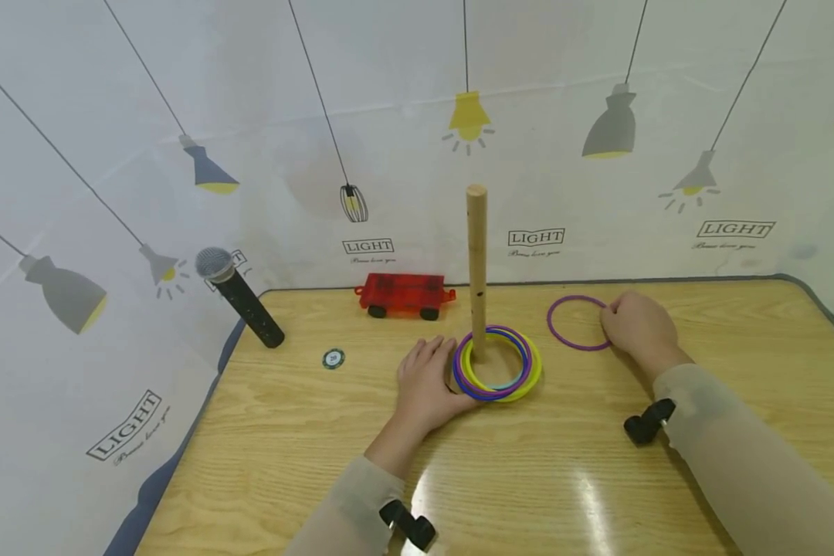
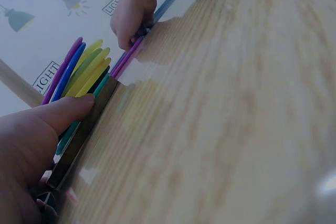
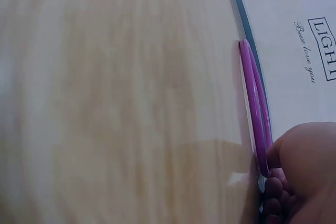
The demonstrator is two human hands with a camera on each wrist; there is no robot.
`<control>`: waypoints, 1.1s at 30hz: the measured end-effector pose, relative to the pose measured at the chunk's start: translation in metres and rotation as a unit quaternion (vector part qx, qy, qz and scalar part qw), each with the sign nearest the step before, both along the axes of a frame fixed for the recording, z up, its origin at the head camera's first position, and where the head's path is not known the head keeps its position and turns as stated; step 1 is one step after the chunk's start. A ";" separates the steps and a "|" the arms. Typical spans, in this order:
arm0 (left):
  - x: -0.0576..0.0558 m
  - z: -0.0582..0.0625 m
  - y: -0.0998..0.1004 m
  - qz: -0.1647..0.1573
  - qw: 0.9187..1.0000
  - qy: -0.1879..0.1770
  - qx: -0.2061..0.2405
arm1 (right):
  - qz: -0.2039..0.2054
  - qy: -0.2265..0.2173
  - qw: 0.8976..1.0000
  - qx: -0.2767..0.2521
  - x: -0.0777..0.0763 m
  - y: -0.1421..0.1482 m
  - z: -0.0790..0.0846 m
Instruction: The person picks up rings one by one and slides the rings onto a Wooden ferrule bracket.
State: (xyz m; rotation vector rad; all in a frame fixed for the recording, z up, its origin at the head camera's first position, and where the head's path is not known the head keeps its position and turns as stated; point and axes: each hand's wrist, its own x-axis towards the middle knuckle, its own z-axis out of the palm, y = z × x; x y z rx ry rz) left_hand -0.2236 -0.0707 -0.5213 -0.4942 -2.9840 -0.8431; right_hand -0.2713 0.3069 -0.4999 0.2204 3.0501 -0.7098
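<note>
A wooden post [image 1: 477, 262] stands upright on a flat base [image 2: 84, 135], with several coloured rings [image 1: 531, 371] stacked around it, purple, blue, yellow and teal among them. My left hand [image 1: 427, 386] grips the base at its left side. The thumb [image 2: 73, 109] lies along the near edge beside the rings, and the other fingers are partly hidden. To the right of the post, my right hand [image 1: 641, 328] pinches the right side of a separate purple ring [image 1: 554, 333]. That ring lies at or very near the tabletop, as the right wrist view shows.
A red toy wagon [image 1: 403, 293] with black wheels stands at the back, left of the post. Farther left are a black microphone [image 1: 250, 309] and a round chip [image 1: 333, 358]. A printed white cloth [image 1: 417, 170] rises behind the wooden table [image 1: 528, 479].
</note>
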 end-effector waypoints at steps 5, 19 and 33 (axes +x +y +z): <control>0.001 0.000 0.000 0.000 1.000 0.001 0.001 | -0.001 0.011 1.000 -0.003 0.002 -0.005 0.001; 0.001 0.001 0.000 -0.001 1.000 0.005 0.000 | -0.028 0.008 0.999 -0.016 -0.002 0.002 -0.008; 0.002 0.001 0.000 0.001 1.000 0.012 0.001 | -0.022 0.029 0.999 -0.037 0.004 0.005 -0.005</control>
